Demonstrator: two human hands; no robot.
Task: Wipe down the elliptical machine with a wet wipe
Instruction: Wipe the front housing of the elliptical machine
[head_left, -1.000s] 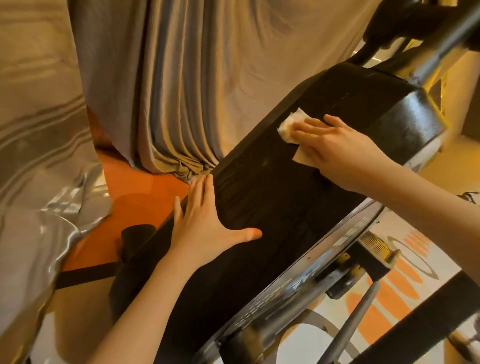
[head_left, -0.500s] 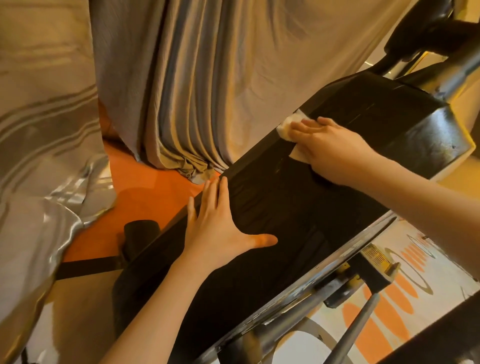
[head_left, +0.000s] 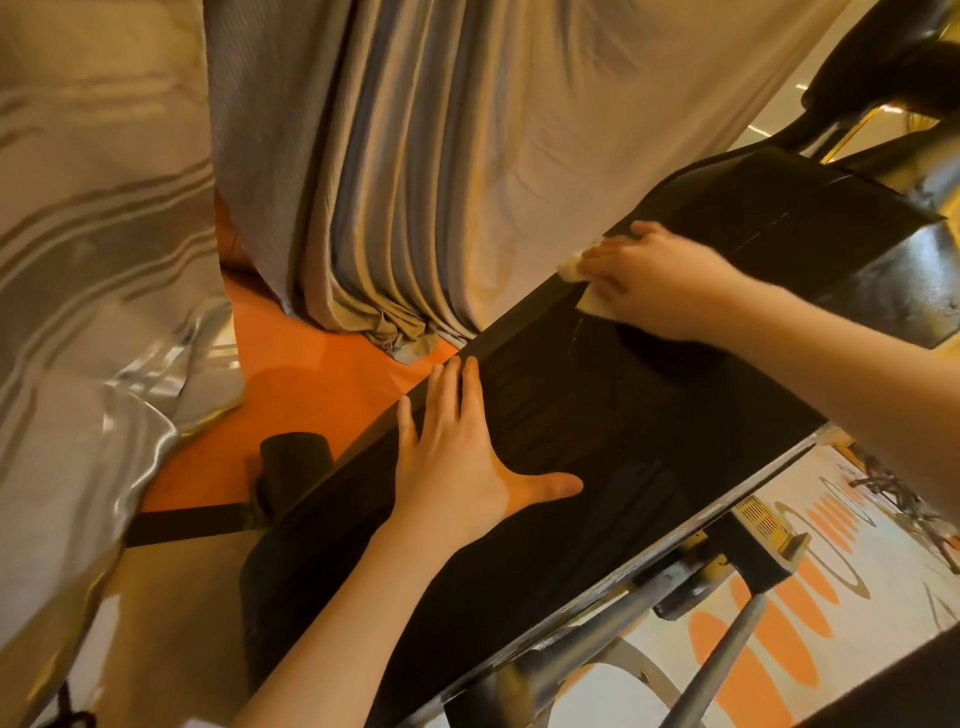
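Nearest the camera, the left hand (head_left: 457, 467) lies flat on the black housing (head_left: 597, 441) of the elliptical machine, its fingers (head_left: 447, 395) straight and close together at the housing's far edge, the thumb stretched wide to the side. It holds nothing; it appears to steady the body.

Farther up the sloping panel, the right hand (head_left: 660, 280) presses the wet wipe (head_left: 589, 299) against the surface near the far edge. Its fingers are laid over the wipe and look roughly flat, though motion blur hides whether they curl round it. Only the wipe's corners show past the hand.

To wipe well here, the palm should keep even pressure and run long overlapping strokes along the panel, carrying over the edge where dust probably gathers. The left hand sits on ground not yet covered and would need to lift clear.

Beyond the machine hang draped grey curtains (head_left: 467, 156) over an orange floor (head_left: 311, 374).

Count: two hands, one wipe, one machine housing, and one grey metal rod (head_left: 722, 660) showing below it.
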